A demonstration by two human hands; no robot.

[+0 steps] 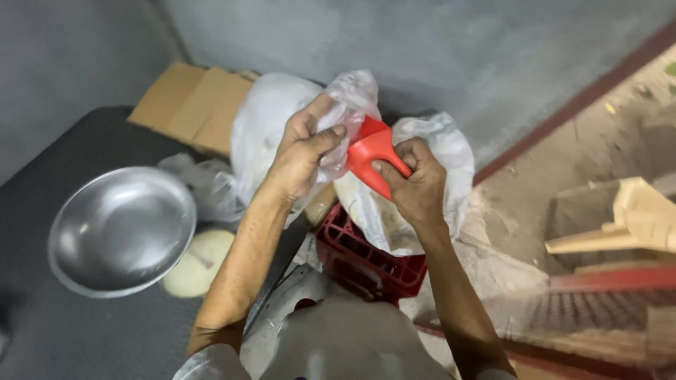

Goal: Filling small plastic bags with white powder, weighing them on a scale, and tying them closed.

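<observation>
Up at chest height, both hands meet. Right hand (417,184) is clamped round a red plastic scoop (372,153), thumb pressed on its top edge, prob. to keep it steady. Left hand (301,149) pinches a clear plastic bag (350,105) against the scoop's mouth, fingers curled tight so the film stays bunched. Just behind sit bulging white sacks (429,151), resting on a red crate (366,264). Further left, on a dark mat (63,331), a steel bowl (121,229) lies w/ a pale round lid (197,264) beside it. Flattened cardboard (190,102) leans at the grey wall.
</observation>
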